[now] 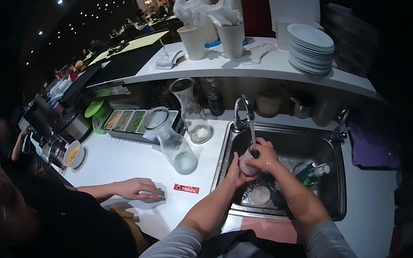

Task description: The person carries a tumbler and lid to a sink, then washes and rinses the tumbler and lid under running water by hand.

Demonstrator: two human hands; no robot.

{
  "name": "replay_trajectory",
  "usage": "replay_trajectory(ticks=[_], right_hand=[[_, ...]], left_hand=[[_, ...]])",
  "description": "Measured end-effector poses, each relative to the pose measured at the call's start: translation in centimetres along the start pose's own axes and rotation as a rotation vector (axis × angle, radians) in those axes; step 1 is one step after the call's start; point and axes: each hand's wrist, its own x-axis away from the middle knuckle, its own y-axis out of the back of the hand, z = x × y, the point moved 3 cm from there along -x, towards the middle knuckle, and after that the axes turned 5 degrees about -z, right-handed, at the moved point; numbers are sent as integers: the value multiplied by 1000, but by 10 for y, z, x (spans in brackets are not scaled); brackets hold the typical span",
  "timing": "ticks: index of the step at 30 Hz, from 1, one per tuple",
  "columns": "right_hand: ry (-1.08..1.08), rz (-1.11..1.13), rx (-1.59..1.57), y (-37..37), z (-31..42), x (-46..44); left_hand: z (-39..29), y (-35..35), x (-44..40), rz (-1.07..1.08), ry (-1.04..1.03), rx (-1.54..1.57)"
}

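A small pale cup [246, 166] is held between both hands over the sink [231, 152], beneath the tap [242, 108], which is running. My left hand [237, 170] wraps round the cup's left side and underside. Fingers of my right hand [264, 157] close on its rim and right side; their tips are partly hidden at the mouth. Below my hands, a clear round container [261, 195] lies in the sink. To the right of it rests a green bottle with a white cap [321, 170].
Left of the sink stand two glass carafes [181, 158], a red sachet [186, 188] and a divided food tray [131, 122]. A co-worker's hand [139, 189] rests on the counter close by. Stacked plates [311, 43] and white tubs [233, 42] occupy the raised shelf.
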Motion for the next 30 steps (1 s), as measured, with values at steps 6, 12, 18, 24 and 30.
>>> replay_trajectory(ticks=[6, 12, 18, 24, 30], right_hand=[[-611, -279, -1149, -55, -94, 32], [-747, -195, -816, -103, -142, 33], [-156, -73, -37, -44, -28, 7], [-125, 157, -25, -45, -35, -16], [-89, 288, -236, -86, -80, -10]], left_hand=[[-20, -16, -21, -255, -591, -767], [9, 8, -11, -362, -550, -672], [19, 8, 13, -164, 17, -124], [5, 28, -11, -493, -843, -879], [5, 34, -43, -32, -314, 12]])
